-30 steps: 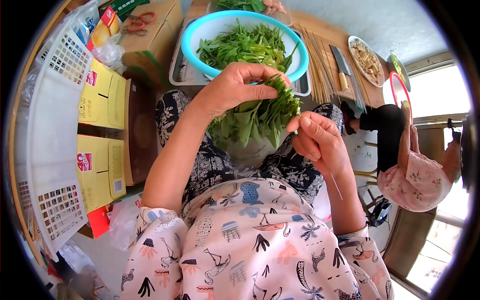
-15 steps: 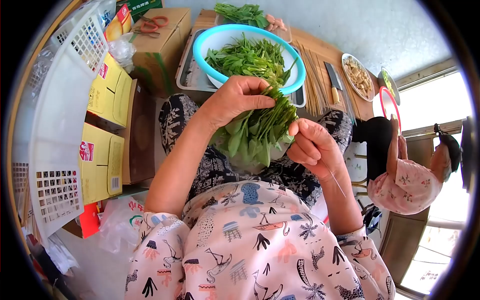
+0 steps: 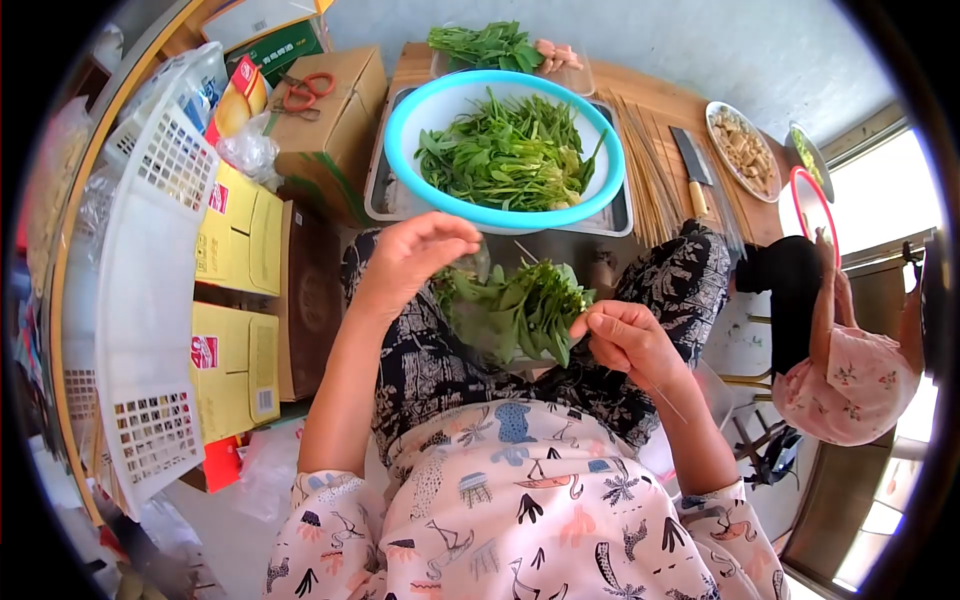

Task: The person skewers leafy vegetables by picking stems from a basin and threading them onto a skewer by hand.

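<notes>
A thin skewer (image 3: 668, 404) passes through my right hand (image 3: 630, 340), whose fingers pinch it. Its tip shows above a row of green leaves (image 3: 515, 312) threaded along it, which hangs over my lap. My left hand (image 3: 415, 258) is up at the left end of the leaves, thumb and fingers pressed together; whether something small is between them is too blurred to tell. Beyond my hands a white basin (image 3: 425, 112) with a blue rim holds loose leafy greens (image 3: 510, 155).
On the wooden table lie bare skewers (image 3: 645, 170), a knife (image 3: 693, 165) and a plate of pale food pieces (image 3: 742, 150). Boxes (image 3: 235, 345) and a white crate (image 3: 140, 330) stand at left. Another person (image 3: 850, 375) sits at right.
My left hand has let go of the leaf bunch and moved left, away from it. The skewer's tip now shows past the leaves. My right hand keeps its pinch.
</notes>
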`<state>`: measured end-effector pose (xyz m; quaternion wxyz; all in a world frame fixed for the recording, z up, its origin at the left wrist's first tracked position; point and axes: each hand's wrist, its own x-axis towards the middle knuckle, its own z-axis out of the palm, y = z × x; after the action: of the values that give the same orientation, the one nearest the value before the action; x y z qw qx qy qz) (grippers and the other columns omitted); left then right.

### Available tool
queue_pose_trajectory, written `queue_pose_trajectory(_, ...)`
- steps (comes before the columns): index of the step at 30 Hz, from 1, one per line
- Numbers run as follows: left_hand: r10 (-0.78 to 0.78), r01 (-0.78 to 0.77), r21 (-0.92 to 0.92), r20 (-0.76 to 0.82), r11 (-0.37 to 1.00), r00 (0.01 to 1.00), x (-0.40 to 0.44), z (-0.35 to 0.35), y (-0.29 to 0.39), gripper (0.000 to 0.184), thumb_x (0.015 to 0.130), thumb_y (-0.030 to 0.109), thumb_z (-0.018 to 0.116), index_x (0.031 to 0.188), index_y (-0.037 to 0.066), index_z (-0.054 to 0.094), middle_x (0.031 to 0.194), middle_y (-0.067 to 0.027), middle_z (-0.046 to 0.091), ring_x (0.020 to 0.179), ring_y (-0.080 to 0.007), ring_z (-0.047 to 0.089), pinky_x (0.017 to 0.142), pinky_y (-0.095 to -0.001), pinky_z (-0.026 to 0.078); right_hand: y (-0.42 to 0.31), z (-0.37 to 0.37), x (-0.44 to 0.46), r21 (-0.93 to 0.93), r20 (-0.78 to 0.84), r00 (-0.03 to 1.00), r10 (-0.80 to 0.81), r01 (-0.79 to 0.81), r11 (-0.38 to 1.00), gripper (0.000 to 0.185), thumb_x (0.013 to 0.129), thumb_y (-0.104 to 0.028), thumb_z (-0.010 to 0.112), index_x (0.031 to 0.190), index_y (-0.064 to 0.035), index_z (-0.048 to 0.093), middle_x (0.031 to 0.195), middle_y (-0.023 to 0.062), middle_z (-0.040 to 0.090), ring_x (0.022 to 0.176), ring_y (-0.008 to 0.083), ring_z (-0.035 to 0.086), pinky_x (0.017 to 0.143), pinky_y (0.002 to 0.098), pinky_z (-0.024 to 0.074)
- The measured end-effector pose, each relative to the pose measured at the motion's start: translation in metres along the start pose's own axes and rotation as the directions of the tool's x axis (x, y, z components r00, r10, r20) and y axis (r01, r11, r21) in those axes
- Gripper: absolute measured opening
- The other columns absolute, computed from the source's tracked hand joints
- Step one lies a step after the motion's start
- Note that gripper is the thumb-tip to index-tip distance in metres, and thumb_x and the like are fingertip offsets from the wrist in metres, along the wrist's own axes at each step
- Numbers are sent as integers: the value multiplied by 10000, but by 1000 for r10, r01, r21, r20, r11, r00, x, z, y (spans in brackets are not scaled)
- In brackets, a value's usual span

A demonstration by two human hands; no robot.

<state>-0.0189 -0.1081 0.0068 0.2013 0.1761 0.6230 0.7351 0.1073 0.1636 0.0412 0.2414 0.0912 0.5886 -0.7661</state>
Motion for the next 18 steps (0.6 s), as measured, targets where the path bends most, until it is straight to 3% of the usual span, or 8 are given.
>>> queue_pose_trajectory(5,5,4,47,-183,999,983,21,-30,3,186,919,161,572,996,-3,616,947,-75,655,855,-153,638,797,-285,501,16,-23,27,-134,24,999,41,-38,990,247,966,-185,494,921,7,643,494,-58,375,421,27,294,403,197,229)
queue_pose_trajectory(8,6,9,64,-236,998,972,48,-40,13,175,927,144,551,1000,-5,608,929,-79,651,845,-162,637,798,-300,508,29,-36,41,-194,56,998,-19,29,981,249,963,-187,499,915,6,648,501,-61,385,427,21,309,408,194,238)
queue_pose_trajectory(12,26,37,219,-277,975,961,103,-58,14,170,924,132,546,984,-11,613,933,-78,650,841,-164,639,781,-294,507,33,-42,43,-164,44,999,29,-21,986,231,962,-192,505,915,-19,651,541,-92,370,476,10,313,433,191,245)
queue_pose_trajectory(14,75,52,462,-252,885,965,135,-68,6,140,886,104,571,964,15,645,894,-79,671,765,-176,648,713,-284,509,36,-42,43,-136,38,999,31,-26,990,231,962,-196,508,912,-22,652,543,-91,375,481,9,315,438,189,246)
queue_pose_trajectory(15,73,54,468,-247,882,966,151,-72,2,140,886,104,571,964,15,645,894,-79,671,765,-176,648,713,-284,509,36,-41,43,-125,47,999,16,-10,992,234,962,-201,509,912,-22,651,543,-91,373,482,9,312,438,190,245)
queue_pose_trajectory(17,80,57,923,-94,381,992,176,-79,-8,167,812,78,623,972,77,670,935,-84,668,812,-246,640,738,-332,499,33,-39,41,-122,54,998,22,-15,992,226,957,-194,514,909,-23,654,561,-80,401,497,13,333,448,193,270)
queue_pose_trajectory(18,77,55,925,-91,377,993,184,-81,-16,167,812,78,623,972,77,670,935,-84,668,812,-246,640,738,-332,499,35,-38,42,-116,54,998,20,-13,993,226,957,-194,514,909,-23,654,561,-80,401,497,13,333,448,193,270)
